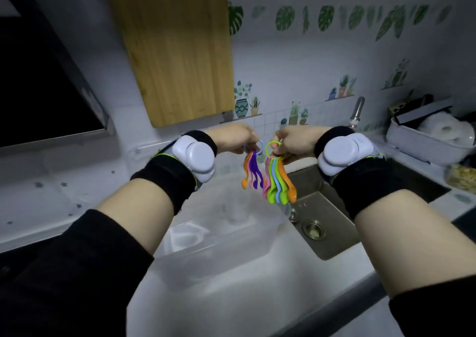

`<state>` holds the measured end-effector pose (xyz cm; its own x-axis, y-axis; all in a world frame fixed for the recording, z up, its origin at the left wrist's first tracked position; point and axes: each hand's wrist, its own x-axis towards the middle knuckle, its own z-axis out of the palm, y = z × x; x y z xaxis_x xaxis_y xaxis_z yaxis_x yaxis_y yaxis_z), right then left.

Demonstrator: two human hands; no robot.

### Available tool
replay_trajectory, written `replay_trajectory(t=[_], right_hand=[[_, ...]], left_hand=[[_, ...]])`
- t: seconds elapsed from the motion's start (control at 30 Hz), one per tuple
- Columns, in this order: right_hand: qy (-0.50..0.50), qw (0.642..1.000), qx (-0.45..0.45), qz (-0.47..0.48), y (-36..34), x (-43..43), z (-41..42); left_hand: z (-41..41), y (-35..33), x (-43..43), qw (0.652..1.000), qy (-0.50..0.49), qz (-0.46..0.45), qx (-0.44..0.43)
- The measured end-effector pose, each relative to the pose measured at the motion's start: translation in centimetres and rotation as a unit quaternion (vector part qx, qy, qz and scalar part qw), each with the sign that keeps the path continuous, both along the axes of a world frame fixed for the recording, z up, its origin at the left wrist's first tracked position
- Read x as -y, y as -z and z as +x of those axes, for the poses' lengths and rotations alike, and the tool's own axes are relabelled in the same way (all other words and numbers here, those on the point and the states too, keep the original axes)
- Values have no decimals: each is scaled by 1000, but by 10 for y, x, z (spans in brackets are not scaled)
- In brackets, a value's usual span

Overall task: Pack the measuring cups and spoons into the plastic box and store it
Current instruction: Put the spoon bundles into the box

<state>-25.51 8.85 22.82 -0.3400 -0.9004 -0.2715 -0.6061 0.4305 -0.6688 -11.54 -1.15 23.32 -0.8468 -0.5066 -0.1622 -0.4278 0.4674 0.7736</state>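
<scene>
Head view: two bunches of coloured measuring spoons hang in the air between the raised hands. Left bunch (251,170), on a blue ring (260,144), hangs from the left hand (233,139), whose fingers are pinched shut on the ring. Right bunch (279,182), on a green ring (273,147), hangs from the right hand (298,140), fingers likewise closed on its ring. Both bunches hang with long axes near vertical, bowls pointing down, handles up at the rings. The bunches are just beside each other, not clearly touching.

Both forearms reach forward, hands turned inward toward each other, knuckles up. Each wrist carries a black band with a white device (197,157).

Below the hands sits a clear plastic box (219,236), lid off; its contents cannot be made out through the blur. Below and right of the right hand lies the sink (332,223). Beyond the left hand a cutting board (177,50) leans on the wall. Far right of the right hand, a white tub (417,143) holds paper rolls.
</scene>
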Motion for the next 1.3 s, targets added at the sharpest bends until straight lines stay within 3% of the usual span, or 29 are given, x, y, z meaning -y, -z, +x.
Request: replay_trajectory(t=[0.2,0.33,0.53,0.77,1.07,1.3], right_hand=[[41,992,99,-62,11,39,26],[64,988,104,-99,30,59,38],[54,987,130,-81,78,91,57],[25,986,163,1,136,124,69],[-78,989,73,104,203,155,68],[-107,979,57,165,238,165,69]], left_hand=[[23,15,29,993,-73,20,-94],[37,37,44,980,-105,50,-164],[63,83,74,971,-159,65,-165],[81,138,94,977,-198,42,-71],[85,198,114,977,-186,59,88],[79,236,114,967,-144,67,199]])
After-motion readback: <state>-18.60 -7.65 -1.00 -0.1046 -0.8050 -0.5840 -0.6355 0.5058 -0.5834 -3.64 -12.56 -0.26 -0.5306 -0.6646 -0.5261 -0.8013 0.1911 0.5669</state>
